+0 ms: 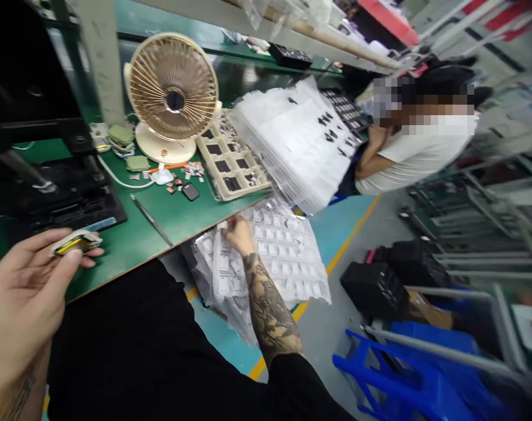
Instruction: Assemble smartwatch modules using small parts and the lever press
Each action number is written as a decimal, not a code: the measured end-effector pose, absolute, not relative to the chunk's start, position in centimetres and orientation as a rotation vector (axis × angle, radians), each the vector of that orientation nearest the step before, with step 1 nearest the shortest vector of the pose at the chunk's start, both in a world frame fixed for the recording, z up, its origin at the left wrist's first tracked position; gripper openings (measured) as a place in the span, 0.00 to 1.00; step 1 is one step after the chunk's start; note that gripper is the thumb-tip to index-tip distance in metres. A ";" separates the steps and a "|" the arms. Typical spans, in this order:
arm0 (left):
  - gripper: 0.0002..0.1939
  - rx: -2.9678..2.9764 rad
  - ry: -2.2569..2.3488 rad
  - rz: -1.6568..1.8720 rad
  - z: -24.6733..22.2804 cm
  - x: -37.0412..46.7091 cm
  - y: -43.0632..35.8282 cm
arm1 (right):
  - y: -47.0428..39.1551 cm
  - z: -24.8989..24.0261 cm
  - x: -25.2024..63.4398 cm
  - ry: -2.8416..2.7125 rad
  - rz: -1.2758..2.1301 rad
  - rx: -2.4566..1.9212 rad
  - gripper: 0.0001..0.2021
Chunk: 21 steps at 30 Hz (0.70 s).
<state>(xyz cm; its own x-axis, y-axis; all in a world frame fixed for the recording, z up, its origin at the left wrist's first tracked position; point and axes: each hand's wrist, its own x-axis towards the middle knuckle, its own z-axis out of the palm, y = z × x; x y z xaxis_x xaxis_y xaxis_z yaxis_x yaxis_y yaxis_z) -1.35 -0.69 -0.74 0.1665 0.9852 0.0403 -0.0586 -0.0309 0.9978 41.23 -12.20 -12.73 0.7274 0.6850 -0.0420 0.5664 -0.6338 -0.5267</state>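
Note:
My left hand (41, 275), at the lower left over the table edge, holds a small pale device (78, 242) with a yellow and black inside between thumb and fingers. My right hand (239, 234) reaches down beside the table to a clear plastic tray (287, 251) with rows of white parts; its fingers are bent at the tray's upper left, and what they hold, if anything, is too small to name. Tweezers (151, 220) lie on the green table (178, 216) between the hands.
A fan (174, 99), a beige compartment tray (233, 161) and stacked white trays (292, 146) stand on the table. A black machine (50, 128) is at left. Beyond sits a person in white (419, 152); blue stools (415, 368) are at lower right.

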 end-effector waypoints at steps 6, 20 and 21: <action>0.18 1.241 1.018 1.141 0.4 0.0 -0.1 | -13.7 -9.3 41.0 -0.839 -0.014 -2.202 0.22; 0.19 1.026 0.852 1.199 -0.3 0.3 -0.1 | -5.5 0.9 23.5 -1.254 0.189 -1.170 0.17; 0.17 1.033 0.852 1.205 -0.4 0.3 -0.2 | -5.0 1.2 22.2 -1.305 0.260 -1.138 0.18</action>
